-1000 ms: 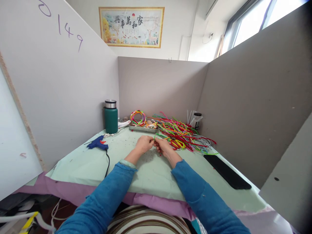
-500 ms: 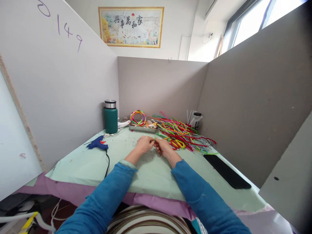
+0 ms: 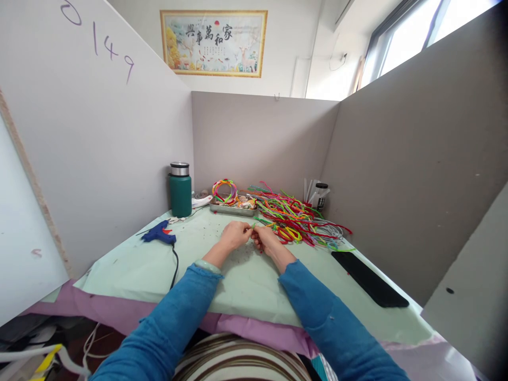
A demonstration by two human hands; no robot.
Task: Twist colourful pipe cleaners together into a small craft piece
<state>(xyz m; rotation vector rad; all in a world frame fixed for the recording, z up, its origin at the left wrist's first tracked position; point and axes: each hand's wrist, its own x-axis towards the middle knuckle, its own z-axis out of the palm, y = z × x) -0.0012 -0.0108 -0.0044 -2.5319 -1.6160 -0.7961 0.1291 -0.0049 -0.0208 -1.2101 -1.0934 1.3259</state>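
Observation:
My left hand (image 3: 235, 234) and my right hand (image 3: 265, 239) meet fingertip to fingertip over the pale green mat (image 3: 130, 264), near the middle of the table. Both pinch a thin green pipe cleaner (image 3: 253, 225) between them; only a short piece shows between the fingers. Just behind and to the right of my right hand lies a tangled pile of coloured pipe cleaners (image 3: 296, 217). Both arms wear blue sleeves, and a pale bangle sits on my left wrist.
A blue glue gun (image 3: 159, 233) with a black cord lies at the left. A green flask (image 3: 181, 190) stands by the left partition. A metal tray (image 3: 232, 207) holding coloured rings sits at the back. A black flat object (image 3: 369, 278) lies at the right. Partitions enclose three sides.

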